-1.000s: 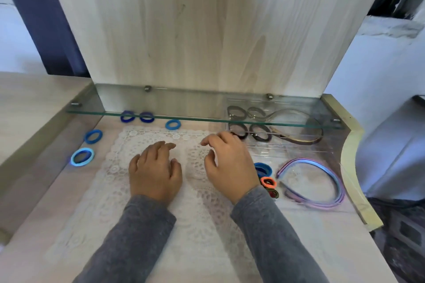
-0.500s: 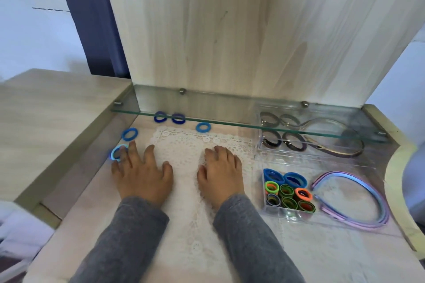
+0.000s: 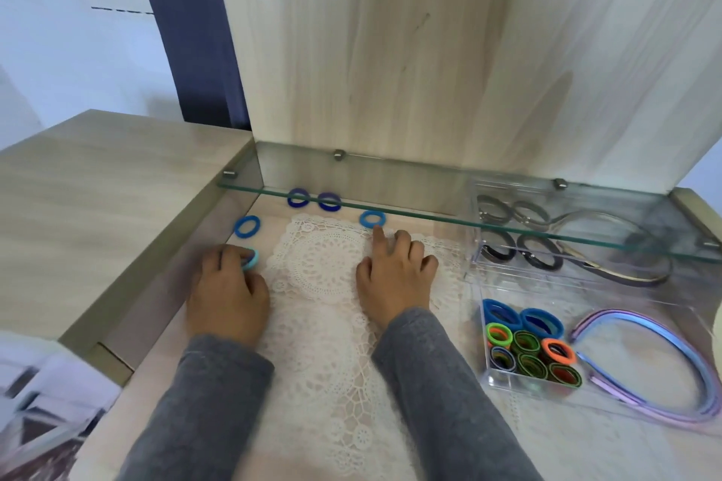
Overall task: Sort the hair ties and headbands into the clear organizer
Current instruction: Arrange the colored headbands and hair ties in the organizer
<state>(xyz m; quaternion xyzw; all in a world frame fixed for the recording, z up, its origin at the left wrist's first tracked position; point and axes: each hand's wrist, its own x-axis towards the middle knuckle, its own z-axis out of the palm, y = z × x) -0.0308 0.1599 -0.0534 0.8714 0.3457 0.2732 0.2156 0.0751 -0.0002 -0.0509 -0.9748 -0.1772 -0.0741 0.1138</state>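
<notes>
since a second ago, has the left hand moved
Yes. The left hand has shifted left, off the lace doily where it rested, and now grips the light blue hair tie just past the doily's left edge.

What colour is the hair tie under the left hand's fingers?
Light blue; left hand grips this hair tie. Head view.

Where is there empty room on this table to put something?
The lace mat between the left hand, which holds a light blue tie, and the right hand is bare. Crowded: the organizer's hair tie section, and the back left with its loose blue ties.
</notes>
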